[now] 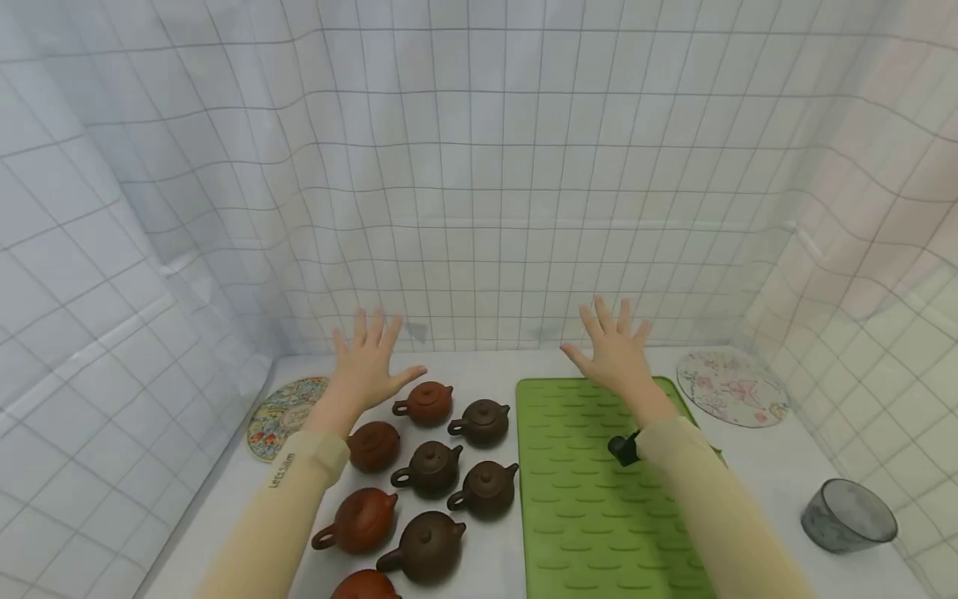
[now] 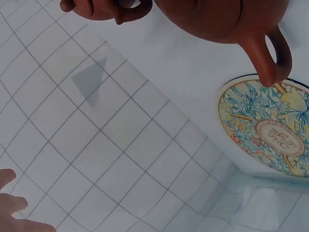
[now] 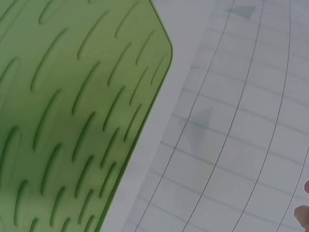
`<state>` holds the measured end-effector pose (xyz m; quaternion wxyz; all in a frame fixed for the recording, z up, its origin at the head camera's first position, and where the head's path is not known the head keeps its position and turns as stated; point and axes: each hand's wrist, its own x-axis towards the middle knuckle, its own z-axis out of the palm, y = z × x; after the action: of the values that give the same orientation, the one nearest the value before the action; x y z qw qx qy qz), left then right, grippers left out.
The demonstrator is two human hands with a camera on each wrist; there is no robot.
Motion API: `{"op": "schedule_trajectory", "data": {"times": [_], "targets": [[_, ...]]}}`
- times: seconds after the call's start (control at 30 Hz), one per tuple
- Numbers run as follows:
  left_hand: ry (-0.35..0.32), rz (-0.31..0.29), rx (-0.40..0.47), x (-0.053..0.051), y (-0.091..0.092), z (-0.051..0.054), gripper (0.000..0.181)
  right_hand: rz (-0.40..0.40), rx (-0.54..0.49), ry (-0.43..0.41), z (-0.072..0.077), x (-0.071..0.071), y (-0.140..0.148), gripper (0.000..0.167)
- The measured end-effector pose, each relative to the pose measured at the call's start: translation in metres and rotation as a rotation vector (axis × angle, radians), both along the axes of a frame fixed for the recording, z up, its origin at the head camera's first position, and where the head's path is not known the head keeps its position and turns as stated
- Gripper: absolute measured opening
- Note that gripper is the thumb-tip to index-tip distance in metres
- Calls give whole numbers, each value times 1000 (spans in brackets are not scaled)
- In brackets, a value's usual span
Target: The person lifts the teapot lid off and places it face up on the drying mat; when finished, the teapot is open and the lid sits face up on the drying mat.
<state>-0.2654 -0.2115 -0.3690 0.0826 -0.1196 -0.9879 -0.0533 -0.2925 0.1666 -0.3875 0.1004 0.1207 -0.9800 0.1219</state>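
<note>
My left hand (image 1: 367,362) is held out with fingers spread, nothing in it, above the far left of the table. Close to it stand a reddish-brown teapot (image 1: 430,404) and another reddish-brown teapot (image 1: 374,447), the latter partly covered by my sleeve. My right hand (image 1: 615,353), also spread and holding nothing, hovers over the far edge of a green ridged mat (image 1: 569,499). Beside the red teapots are several dark brown teapots, among them one dark brown teapot (image 1: 485,423) near the mat. In the left wrist view a large reddish-brown teapot (image 2: 217,19) shows at the top.
A patterned round mat (image 1: 288,416) lies at far left, and a pink-patterned round mat (image 1: 733,389) at far right. A grey glass cup (image 1: 847,516) stands at right. White gridded curtain (image 1: 479,183) encloses the table. A small black object (image 1: 624,449) shows beside my right sleeve.
</note>
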Motion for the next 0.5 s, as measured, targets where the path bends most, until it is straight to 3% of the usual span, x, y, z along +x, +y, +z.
{"op": "schedule_trajectory", "data": {"times": [0.27,0.5], "targets": [[13,-109,34,8,3,-13,81,107,-77,5,-16,6,-29,71],[-23,-248,154,13,11,-26,58,251,-195,-51,-26,15,-55,59]]}}
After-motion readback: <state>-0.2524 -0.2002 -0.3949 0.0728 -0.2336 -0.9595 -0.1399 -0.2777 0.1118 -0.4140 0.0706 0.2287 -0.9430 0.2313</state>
